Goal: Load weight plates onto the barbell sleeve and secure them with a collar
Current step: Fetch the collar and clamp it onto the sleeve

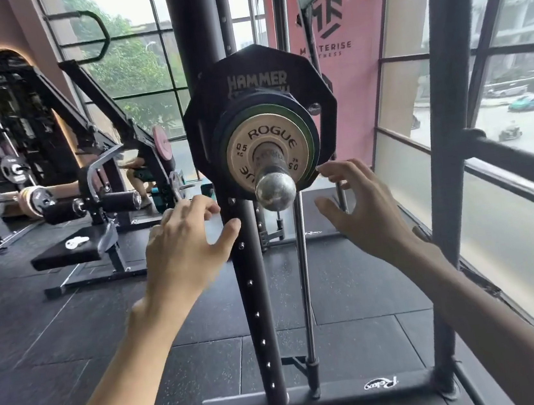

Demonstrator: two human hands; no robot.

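Both hands are up at the bar. The left hand (183, 246) is released, fingers loosely bent, thumb in front of the black rack post (252, 288), holding nothing. The right hand (357, 211) is released too, fingers spread and curved. Its fingertips are right at the lower right edge of the plate stack, touching or just short, I cannot tell.

The stack sits on the bar sleeve (276, 189), whose shiny rounded end points at the camera, between the two hands. Outermost is the small gold plate (246, 151), marked Rogue 0.5 kg. Behind it is a thin green plate (310, 133), then a dark round plate (223, 130), and at the back the big black plate (208, 91), many-sided and lettered Hammer.

A chrome rod (303, 282) runs down just beside the post to the rack's foot on the black rubber floor (56, 329).
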